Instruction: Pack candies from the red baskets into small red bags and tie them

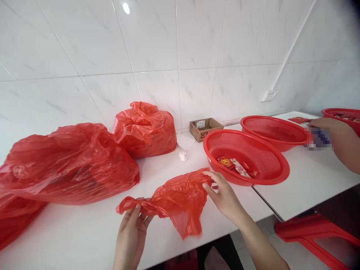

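Observation:
A thin, crumpled red plastic bag stretches between my two hands above the front of the white table. My left hand pinches its gathered left end between thumb and fingers. At the bag's upper right corner, my right hand grips the edge with its fingertips. The bag looks flat, and its lower part hangs down toward the table edge. Just beyond my right hand stands a red plastic basket with several red and floral packets lying inside.
Filled red bags cover the left side, with another tied bag against the wall. A cardboard box and crumpled tissue sit behind. Another red basket is near a co-worker's hand. A red stool stands below.

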A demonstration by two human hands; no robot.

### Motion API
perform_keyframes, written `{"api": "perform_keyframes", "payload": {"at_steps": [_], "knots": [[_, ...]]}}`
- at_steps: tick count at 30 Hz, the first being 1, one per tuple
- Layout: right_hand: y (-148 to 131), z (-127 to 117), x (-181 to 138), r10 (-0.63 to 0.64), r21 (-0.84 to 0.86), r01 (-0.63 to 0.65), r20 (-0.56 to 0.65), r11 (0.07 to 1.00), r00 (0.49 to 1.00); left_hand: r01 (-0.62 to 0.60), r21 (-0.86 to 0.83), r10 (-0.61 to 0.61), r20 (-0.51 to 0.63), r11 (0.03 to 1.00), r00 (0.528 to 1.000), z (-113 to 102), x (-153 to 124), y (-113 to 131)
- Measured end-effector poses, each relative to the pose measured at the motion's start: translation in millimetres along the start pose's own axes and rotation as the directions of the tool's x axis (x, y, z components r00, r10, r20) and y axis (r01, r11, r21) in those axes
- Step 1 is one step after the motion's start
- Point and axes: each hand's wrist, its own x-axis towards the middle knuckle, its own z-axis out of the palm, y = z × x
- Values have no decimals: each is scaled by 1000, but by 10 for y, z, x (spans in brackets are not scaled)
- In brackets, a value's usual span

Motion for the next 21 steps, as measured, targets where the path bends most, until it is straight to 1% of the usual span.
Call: {"api": "perform_keyframes", "payload": {"at_steps": [1, 2, 3, 4, 5, 6, 8, 9, 10, 11, 13, 14, 15, 16, 17, 18, 19, 20, 21], "knots": [[-149, -31, -37, -91, -28, 89, -77, 996, 993, -28, 42, 26, 55, 999, 998, 44, -52, -13], [-324, -66, -84, -191, -59, 184, -170, 981, 967, -59, 83, 50, 106, 995, 993, 91, -102, -27], [-509, -97, -138, -287, -98, 270, -250, 958, 925, -88, 117, 70, 147, 989, 987, 136, -146, -39], [-688, -116, -197, -365, -140, 338, -295, 931, 883, -111, 142, 86, 172, 984, 981, 175, -183, -50], [-849, -119, -256, -425, -168, 391, -288, 905, 858, -125, 160, 94, 186, 979, 978, 204, -210, -58], [-977, -103, -309, -474, -187, 438, -252, 879, 844, -132, 175, 98, 193, 976, 976, 223, -230, -65], [-1105, -40, -373, -531, -196, 503, -132, 842, 837, -143, 199, 105, 190, 969, 976, 232, -251, -73], [-1101, -11, -378, -535, -206, 510, -85, 835, 841, -149, 207, 111, 188, 967, 976, 225, -256, -75], [-1061, 0, -364, -520, -225, 494, -68, 839, 851, -157, 211, 118, 184, 965, 976, 213, -258, -74], [-995, -11, -337, -490, -253, 458, -78, 852, 868, -167, 209, 130, 180, 964, 975, 200, -261, -69], [-852, -95, -275, -410, -305, 349, -163, 886, 897, -194, 193, 160, 179, 962, 971, 180, -272, -49], [-804, -150, -257, -380, -316, 301, -227, 900, 897, -208, 185, 174, 181, 960, 968, 179, -284, -34], [-782, -195, -254, -361, -305, 275, -276, 912, 891, -222, 181, 189, 184, 958, 965, 187, -299, -19], [-788, -216, -270, -353, -261, 282, -283, 923, 892, -235, 181, 201, 188, 955, 961, 203, -319, -6], [-816, -204, -302, -347, -183, 310, -236, 933, 908, -243, 186, 208, 192, 952, 959, 226, -343, 5], [-853, -153, -342, -347, -77, 340, -135, 937, 928, -246, 196, 209, 195, 949, 958, 253, -368, 12], [-884, -65, -383, -356, 33, 356, 0, 934, 934, -245, 208, 204, 197, 947, 959, 280, -394, 15], [-893, 56, -414, -365, 115, 351, 129, 929, 922, -239, 220, 196, 199, 946, 960, 301, -416, 14], [-871, 198, -427, -365, 150, 338, 217, 929, 905, -230, 228, 185, 204, 946, 961, 313, -435, 10]]}}
